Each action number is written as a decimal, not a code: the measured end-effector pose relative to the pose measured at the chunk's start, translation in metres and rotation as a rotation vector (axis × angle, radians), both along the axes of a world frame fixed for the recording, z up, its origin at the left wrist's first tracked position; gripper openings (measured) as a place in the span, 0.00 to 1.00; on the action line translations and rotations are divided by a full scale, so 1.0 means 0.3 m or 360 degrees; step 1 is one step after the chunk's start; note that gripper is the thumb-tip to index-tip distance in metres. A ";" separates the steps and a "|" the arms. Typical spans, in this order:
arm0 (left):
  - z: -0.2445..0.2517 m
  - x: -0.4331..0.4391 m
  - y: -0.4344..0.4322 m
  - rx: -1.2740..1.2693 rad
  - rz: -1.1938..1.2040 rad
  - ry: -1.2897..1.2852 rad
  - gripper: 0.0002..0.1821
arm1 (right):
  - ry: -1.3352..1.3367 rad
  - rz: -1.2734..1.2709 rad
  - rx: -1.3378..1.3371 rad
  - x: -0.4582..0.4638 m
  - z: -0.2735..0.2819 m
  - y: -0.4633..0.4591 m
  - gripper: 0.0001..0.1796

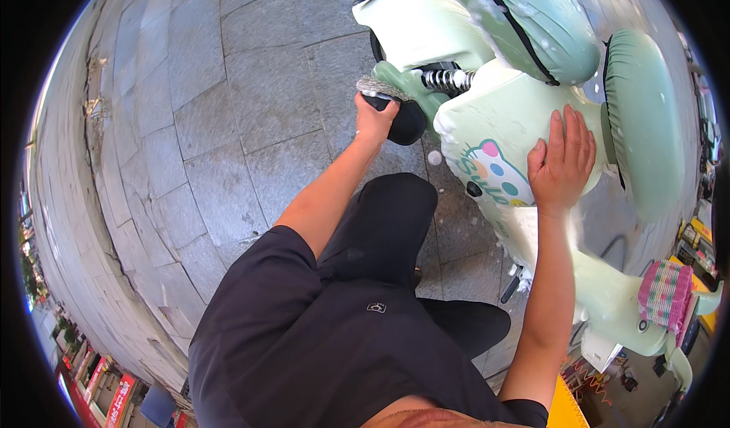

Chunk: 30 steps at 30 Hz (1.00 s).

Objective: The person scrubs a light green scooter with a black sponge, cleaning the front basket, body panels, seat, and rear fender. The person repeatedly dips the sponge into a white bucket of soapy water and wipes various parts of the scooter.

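A pale green electric scooter (pixel 490 106) stands at the right, with white foam on its rear body and seats. My left hand (pixel 375 117) grips a black-backed scrubbing pad (pixel 408 121) with a grey textured face. The pad is beside the scooter's green swingarm (pixel 405 83), near the coil spring of the shock absorber (pixel 447 79). My right hand (pixel 562 163) lies flat, fingers spread, on the side panel below the green front seat (pixel 644 120). The rear seat (pixel 539 23) carries foam. A cartoon decal (pixel 493 171) is on the panel, left of my right hand.
Grey stone paving (pixel 274 86) surrounds the scooter, with foam drops on it. A pink woven cover (pixel 664 297) is at the handlebar end. A yellow object (pixel 564 405) and an orange coiled hose (pixel 593 379) are at the lower right. Red signs stand at the lower left.
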<state>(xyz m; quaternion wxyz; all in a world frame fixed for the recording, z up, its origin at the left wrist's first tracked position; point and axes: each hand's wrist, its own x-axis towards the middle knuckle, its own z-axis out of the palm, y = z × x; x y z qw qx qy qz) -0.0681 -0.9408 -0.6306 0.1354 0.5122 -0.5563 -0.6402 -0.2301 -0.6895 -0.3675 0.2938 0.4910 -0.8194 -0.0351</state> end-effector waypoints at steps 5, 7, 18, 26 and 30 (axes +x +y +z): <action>0.004 -0.016 -0.183 -0.0447 -0.0398 -0.0344 0.33 | 0.0023 -0.0001 0.0022 0.001 -0.006 0.003 0.30; -0.010 -0.027 -0.126 -0.0085 -0.0152 -0.0070 0.39 | 0.0026 -0.0006 0.0028 0.001 -0.006 0.002 0.29; -0.042 0.003 -0.280 -0.0756 -0.0440 -0.0428 0.29 | 0.0029 0.0026 0.0010 -0.003 -0.002 0.003 0.28; 0.012 0.015 -0.577 -0.0848 -0.0499 -0.0179 0.22 | 0.0002 0.0045 -0.0030 -0.009 -0.002 0.000 0.28; 0.081 0.055 -0.319 -0.1004 -0.0943 0.0165 0.23 | 0.0002 0.0039 -0.0015 -0.008 -0.004 0.001 0.29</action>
